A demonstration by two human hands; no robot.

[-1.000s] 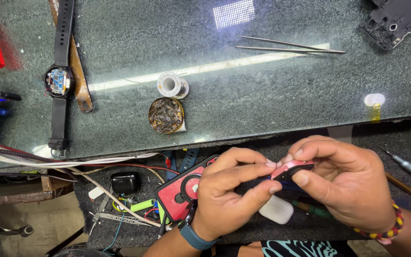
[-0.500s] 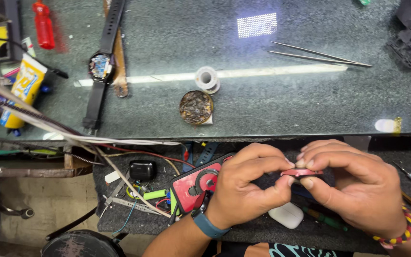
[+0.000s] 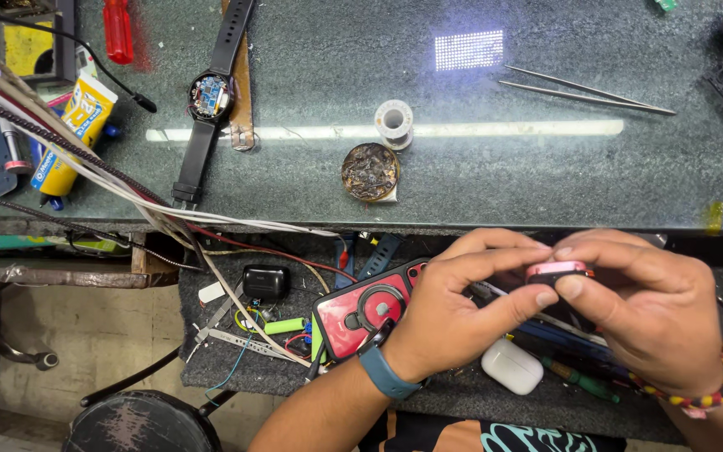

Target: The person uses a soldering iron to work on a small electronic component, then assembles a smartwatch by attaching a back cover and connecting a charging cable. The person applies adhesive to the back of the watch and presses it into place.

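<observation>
Both my hands meet over the lower shelf and pinch a small pink watch case (image 3: 556,269) between fingers and thumbs. My left hand (image 3: 462,297), with a blue band on its wrist, grips it from the left. From the right, my right hand (image 3: 646,305), wearing a beaded bracelet, curls over it. Most of the case is hidden by my fingers. Under my hands lie a red and black phone case (image 3: 353,316) and a white earbud case (image 3: 512,367).
On the glass bench top lie an opened black wristwatch (image 3: 208,96), a solder spool (image 3: 393,121), a round tin of burnt residue (image 3: 370,172), tweezers (image 3: 587,92), a red screwdriver (image 3: 117,32) and a yellow glue tube (image 3: 73,125). Wires (image 3: 127,188) cross at left. A black stool (image 3: 140,423) stands below.
The view has shifted left, so the bench items sit further right in the frame. My hands keep the same pinch on the pink case, with my fingers slightly readjusted.
</observation>
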